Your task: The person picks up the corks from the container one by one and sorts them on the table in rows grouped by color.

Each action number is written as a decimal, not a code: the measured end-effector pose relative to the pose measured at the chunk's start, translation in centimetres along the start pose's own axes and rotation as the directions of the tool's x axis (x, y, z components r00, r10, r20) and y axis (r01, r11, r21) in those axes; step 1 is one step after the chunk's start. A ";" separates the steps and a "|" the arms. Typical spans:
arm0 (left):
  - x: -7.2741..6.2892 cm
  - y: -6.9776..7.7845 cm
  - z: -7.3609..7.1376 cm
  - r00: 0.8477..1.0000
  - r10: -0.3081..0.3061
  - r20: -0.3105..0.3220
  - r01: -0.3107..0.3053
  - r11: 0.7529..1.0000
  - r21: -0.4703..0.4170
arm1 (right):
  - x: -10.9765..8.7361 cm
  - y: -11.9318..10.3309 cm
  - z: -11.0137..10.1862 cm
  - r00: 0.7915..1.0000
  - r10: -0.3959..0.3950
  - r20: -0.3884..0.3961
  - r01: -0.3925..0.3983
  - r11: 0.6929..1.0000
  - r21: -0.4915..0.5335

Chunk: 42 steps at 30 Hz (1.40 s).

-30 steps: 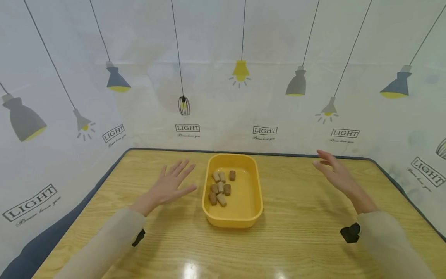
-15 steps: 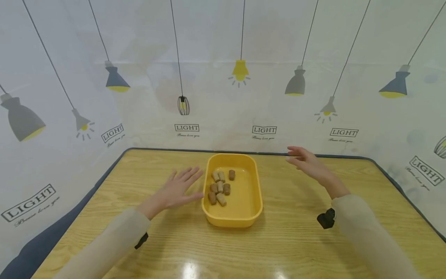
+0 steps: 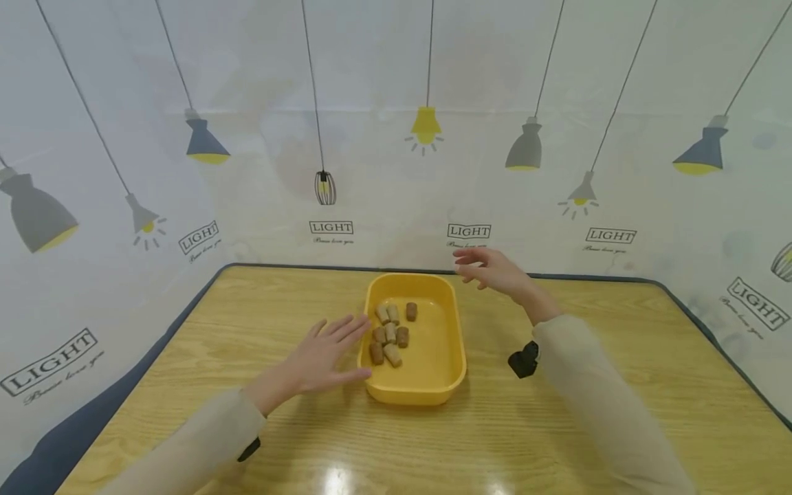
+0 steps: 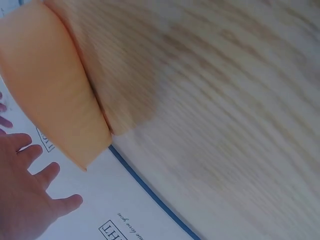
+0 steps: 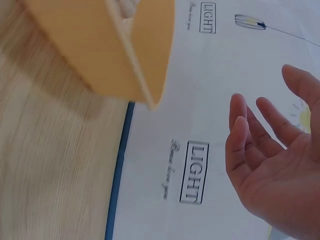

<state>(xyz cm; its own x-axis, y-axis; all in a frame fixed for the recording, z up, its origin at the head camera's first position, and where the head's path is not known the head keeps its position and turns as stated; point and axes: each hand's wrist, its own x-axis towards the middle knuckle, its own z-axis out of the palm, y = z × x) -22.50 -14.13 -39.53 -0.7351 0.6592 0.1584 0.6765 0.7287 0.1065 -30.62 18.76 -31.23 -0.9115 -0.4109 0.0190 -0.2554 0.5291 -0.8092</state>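
Yellow tray [image 3: 434, 350], right hand [image 3: 496, 272] now much nearer, left hand [image 3: 320, 355] slightly

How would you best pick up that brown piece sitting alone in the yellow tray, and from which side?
Probably pinch the brown piece across its sides, coming down from above and slightly from the person's right. It is short and stubby, and the yellow tray has raised walls all around it. It sits apart from the other pieces, with bare space on its right.
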 end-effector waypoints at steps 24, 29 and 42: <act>-1.1 1.3 0.9 0.996 -0.010 -0.092 0.012 1.000 0.027 | 5.2 -1.2 7.5 0.976 0.215 0.023 -0.215 0.950 0.228; -1.1 1.4 1.0 0.994 0.000 -0.107 0.002 1.000 0.019 | 5.4 -0.2 8.3 0.972 0.231 0.042 -0.235 0.950 0.206; -1.1 1.3 1.1 0.991 0.003 -0.133 -0.002 1.000 0.014 | 5.9 2.5 10.0 0.965 0.257 0.049 -0.260 0.963 0.075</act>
<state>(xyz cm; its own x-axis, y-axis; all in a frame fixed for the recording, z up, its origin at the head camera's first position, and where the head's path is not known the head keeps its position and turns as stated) -20.86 -13.71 -40.69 -0.7201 0.6311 0.2883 0.6770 0.7302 0.0926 -33.43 10.21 -38.97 -0.9297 -0.2967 -0.2181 0.0152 0.5608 -0.8278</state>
